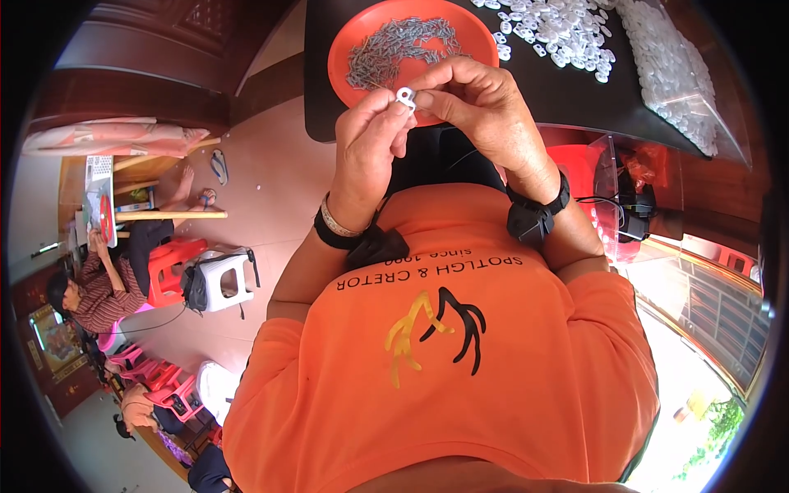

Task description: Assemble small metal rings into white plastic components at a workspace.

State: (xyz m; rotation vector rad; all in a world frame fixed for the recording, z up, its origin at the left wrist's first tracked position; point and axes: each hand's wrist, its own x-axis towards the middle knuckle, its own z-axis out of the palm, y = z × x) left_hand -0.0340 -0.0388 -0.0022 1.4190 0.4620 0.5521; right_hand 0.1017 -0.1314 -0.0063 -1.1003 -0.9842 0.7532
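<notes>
In front of my chest, my left hand (367,144) pinches a small white plastic piece (405,96) with a round hole, gripping it between thumb and forefinger. My right hand (485,111) is closed too, its thumb and forefinger pinched at the right side of that piece. Whatever lies between those right fingertips is hidden. Just beyond both hands, an orange-red plastic basin (340,53) contains a heap of thin grey metal nails or pins (394,49). Similar white plastic pieces (567,37) are spread over the table to its right.
The black table (633,115) carries a clear bag of white pieces (670,70) at the far right. A red stool (571,160) stands below it. At left, a seated person (107,283) works at another table, near a white stool (226,279). A flip-flop (219,166) lies on the floor.
</notes>
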